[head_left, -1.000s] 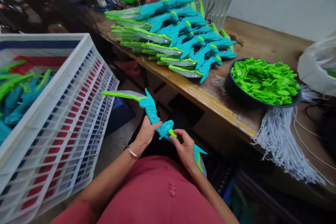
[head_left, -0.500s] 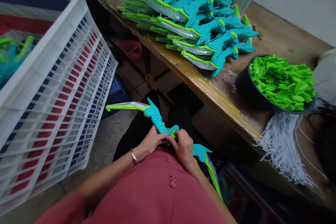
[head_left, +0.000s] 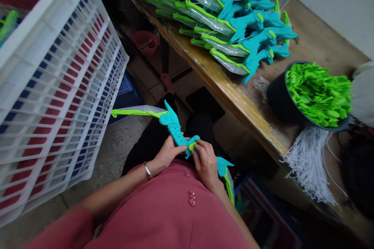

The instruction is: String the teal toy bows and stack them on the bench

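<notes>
A toy bow (head_left: 177,131) with a teal middle and bright green limbs lies across my lap, against my shirt. My left hand (head_left: 167,155) wraps round its teal grip, the thumb pointing right. A small bright green piece (head_left: 192,146) sits at the middle of the grip, between my two hands. My right hand (head_left: 206,162) has bent fingers pressed at the right edge of this piece and on the bow. Part of the bow's right side is hidden behind my right hand and forearm.
Many matching toy bows (head_left: 233,27) are stacked on the wooden table (head_left: 233,95). A dark bucket (head_left: 277,97) of green pieces stands right of them, with white strings (head_left: 311,163) hanging below. At left is a white slatted crate (head_left: 78,66); a red basin (head_left: 145,42) is under the table.
My view has shifted slightly, so the crate sits further left and the stack further right. The fingers of my right hand have shifted on the green piece, which now shows more. Both hands stay at the bow.
</notes>
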Demonstrator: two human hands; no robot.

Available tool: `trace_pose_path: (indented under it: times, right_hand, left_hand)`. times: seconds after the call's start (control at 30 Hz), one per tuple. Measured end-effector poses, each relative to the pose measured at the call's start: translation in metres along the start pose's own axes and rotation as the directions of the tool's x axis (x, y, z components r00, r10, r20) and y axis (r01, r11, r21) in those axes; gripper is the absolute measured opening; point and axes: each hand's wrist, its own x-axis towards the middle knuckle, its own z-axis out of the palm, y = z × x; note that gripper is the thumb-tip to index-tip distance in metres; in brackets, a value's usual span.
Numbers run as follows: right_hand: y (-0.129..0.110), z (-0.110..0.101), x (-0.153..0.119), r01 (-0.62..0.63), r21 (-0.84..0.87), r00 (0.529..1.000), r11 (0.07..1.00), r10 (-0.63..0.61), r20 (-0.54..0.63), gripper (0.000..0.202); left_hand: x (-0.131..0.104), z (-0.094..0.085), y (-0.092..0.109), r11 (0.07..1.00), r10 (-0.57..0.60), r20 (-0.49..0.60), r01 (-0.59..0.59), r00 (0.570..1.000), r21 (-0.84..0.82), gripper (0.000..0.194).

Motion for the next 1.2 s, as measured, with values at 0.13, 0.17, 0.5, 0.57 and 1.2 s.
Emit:
trace_pose_path:
  times: [0.13, 0.17, 0.5, 0.57, 1.2]
  right_hand:
    - [0.009, -0.005, 0.003, 0.075, 0.019, 0.997, 0.997, -0.076, 0.020, 0.027]
    - [0.011, -0.007, 0.003, 0.101, 0.014, 0.994, 0.995, -0.102, 0.038, 0.029]
    - [-0.002, -0.006, 0.008, 0.018, -0.015, 1.000, 1.000, -0.018, 0.006, 0.014]
    - [-0.003, -0.006, 0.008, 0.001, -0.003, 1.000, 1.000, -0.001, -0.008, 0.015]
    - [0.000, 0.000, 0.000, 0.080, -0.032, 0.997, 0.996, -0.080, -0.018, 0.029]
  left_hand:
    - [-0.001, 0.000, 0.003, 0.998, 0.043, -0.014, -0.043, 0.999, 0.050, 0.067]
    - [-0.001, 0.000, 0.004, 0.997, 0.048, -0.014, -0.048, 0.999, 0.056, 0.066]
    - [-0.001, 0.002, 0.003, 0.982, 0.121, -0.010, -0.118, 0.993, 0.151, 0.055]
    - [0.000, 0.002, 0.004, 0.979, 0.134, 0.002, -0.132, 0.991, 0.155, 0.056]
    - [-0.004, 0.005, 0.004, 0.991, 0.111, -0.062, -0.106, 0.992, 0.076, 0.046]
